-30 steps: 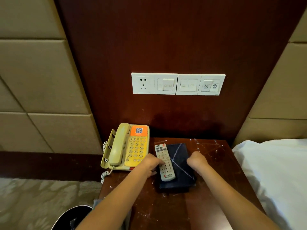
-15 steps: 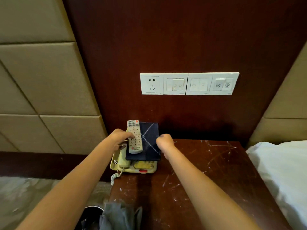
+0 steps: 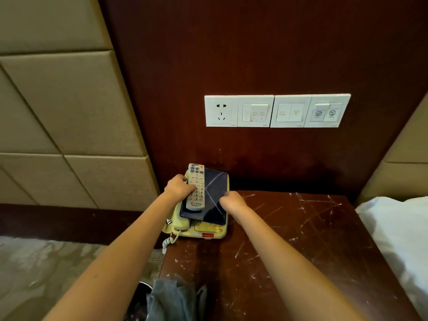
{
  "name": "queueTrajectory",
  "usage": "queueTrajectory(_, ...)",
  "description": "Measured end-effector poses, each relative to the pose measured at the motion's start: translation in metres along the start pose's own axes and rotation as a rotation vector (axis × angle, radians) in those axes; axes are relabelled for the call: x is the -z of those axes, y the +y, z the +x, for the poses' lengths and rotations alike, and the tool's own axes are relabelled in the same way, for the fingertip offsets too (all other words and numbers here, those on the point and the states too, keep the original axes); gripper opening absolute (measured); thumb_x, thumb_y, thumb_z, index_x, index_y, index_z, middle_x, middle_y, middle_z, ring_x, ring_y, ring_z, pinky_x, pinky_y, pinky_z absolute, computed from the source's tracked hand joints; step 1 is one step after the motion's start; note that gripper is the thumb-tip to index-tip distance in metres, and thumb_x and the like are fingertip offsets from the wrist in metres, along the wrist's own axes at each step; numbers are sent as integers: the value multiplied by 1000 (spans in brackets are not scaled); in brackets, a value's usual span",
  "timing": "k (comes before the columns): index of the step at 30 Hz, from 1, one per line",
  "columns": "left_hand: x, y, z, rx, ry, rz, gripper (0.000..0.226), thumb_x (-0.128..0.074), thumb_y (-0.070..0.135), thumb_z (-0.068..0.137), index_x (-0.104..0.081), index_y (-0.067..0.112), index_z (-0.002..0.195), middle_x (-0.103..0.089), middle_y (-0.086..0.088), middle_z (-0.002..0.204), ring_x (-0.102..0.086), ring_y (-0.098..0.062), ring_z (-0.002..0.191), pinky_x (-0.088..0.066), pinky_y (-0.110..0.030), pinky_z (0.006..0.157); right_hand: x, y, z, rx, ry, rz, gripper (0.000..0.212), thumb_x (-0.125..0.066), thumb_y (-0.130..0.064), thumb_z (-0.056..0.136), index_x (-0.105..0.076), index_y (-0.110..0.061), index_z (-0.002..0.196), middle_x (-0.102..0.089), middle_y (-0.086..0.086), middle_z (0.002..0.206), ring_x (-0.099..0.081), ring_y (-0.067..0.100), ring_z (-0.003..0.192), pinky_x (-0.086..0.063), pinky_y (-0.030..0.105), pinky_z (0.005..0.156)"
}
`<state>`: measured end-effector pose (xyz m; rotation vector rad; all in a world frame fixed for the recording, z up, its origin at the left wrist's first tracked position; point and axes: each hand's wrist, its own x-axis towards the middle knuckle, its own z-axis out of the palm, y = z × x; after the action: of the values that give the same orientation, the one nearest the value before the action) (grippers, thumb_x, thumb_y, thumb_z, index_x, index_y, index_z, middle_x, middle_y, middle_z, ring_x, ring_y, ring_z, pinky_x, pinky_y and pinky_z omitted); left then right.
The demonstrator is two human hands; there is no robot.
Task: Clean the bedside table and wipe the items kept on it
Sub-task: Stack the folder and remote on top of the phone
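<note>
A dark blue folder (image 3: 214,195) lies flat on top of the cream telephone (image 3: 203,229) at the back left of the scratched wooden bedside table (image 3: 289,239). A white remote control (image 3: 196,186) lies on the folder's left half. My left hand (image 3: 178,187) grips the folder's left edge, thumb on the remote. My right hand (image 3: 232,201) grips the folder's right edge. A grey cloth (image 3: 176,300) lies bunched at the table's near left edge.
A white socket and switch panel (image 3: 276,111) sits on the dark wood wall above the table. A white bed sheet (image 3: 398,239) borders the table on the right. Padded beige wall panels and carpet lie to the left. A dark round bin (image 3: 139,302) stands below the cloth.
Both hands lifted the folder with the remote from the table's middle, carried it left and set it down on the telephone. The view shifted left, showing the cloth.
</note>
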<state>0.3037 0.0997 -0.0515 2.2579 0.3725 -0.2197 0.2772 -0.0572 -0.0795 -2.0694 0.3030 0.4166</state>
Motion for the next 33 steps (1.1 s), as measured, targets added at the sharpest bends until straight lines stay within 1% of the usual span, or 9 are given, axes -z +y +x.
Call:
queueTrajectory(2, 2, -1, -1, -3, 10, 22, 58, -65, 24, 88, -40, 4, 136, -56, -15, 129, -55, -30, 116, -46, -43, 99, -1, 1, 3, 3, -14, 10, 47, -34, -3, 95, -38, -2, 142, -41, 14, 146, -44, 17, 61, -29, 28, 53)
queueTrajectory(6, 1, 1, -2, -2, 25, 55, 57, -62, 27, 90, -40, 3, 136, -54, -15, 131, -53, -30, 119, -44, -43, 101, -1, 4, 6, 27, -21, 15, 49, -40, -10, 93, -41, -8, 142, -47, 11, 143, -57, 27, 104, -41, 28, 64)
queueTrajectory(13, 0, -6, -11, 4, 51, 23, 39, -56, 26, 92, -50, 3, 122, -57, -13, 121, -55, -32, 112, -45, -46, 98, 7, 6, -12, 21, -26, -48, 37, -42, -14, 94, -53, -4, 128, -59, 15, 121, -57, 31, 105, -39, 30, 71)
queueTrajectory(16, 3, -8, -24, -11, 38, 20, 36, -56, 27, 90, -53, 0, 115, -60, -16, 117, -56, -33, 108, -46, -47, 95, 16, 0, -32, 17, -24, -78, 40, -42, -14, 95, -50, 0, 131, -53, 20, 132, -51, 37, 121, -47, 42, 89)
queueTrajectory(20, 9, 3, -67, -66, 27, 58, 32, -55, 24, 92, -52, 0, 112, -56, -23, 122, -54, -36, 111, -43, -44, 92, 26, -15, -69, 53, -34, -165, 44, -42, -14, 95, -45, 5, 135, -60, 21, 93, -58, 33, 86, -39, 36, 73)
queueTrajectory(22, 10, 6, -90, -109, 30, 92, 35, -54, 25, 93, -51, 3, 120, -50, -17, 135, -50, -34, 119, -42, -39, 95, 27, -22, -88, 91, -24, -220, 43, -41, -15, 96, -46, 6, 134, -58, 26, 104, -57, 38, 94, -46, 50, 92)
queueTrajectory(23, 9, 4, -100, -118, 23, 100, 39, -53, 25, 93, -49, 3, 126, -47, -16, 139, -49, -32, 121, -42, -35, 92, 26, -23, -99, 110, -25, -247, 42, -41, -16, 97, -48, 5, 132, -54, 22, 101, -54, 34, 90, -46, 43, 78)
queueTrajectory(28, 5, -25, -152, -97, -113, 71, 41, -49, 20, 95, -46, 1, 131, -57, -19, 118, -58, -28, 100, -42, -32, 81, 11, -17, -144, 150, -78, -359, 36, -43, -19, 97, -54, -1, 127, -57, 20, 124, -56, 34, 111, -45, 46, 95)
queueTrajectory(33, 10, -60, -194, -54, -128, 67, 35, -51, 26, 92, -50, 6, 121, -60, -17, 120, -58, -32, 110, -46, -36, 91, -5, 6, -190, 215, -74, -435, 33, -46, -23, 96, -60, -6, 120, -62, 12, 106, -56, 25, 91, -44, 32, 70)
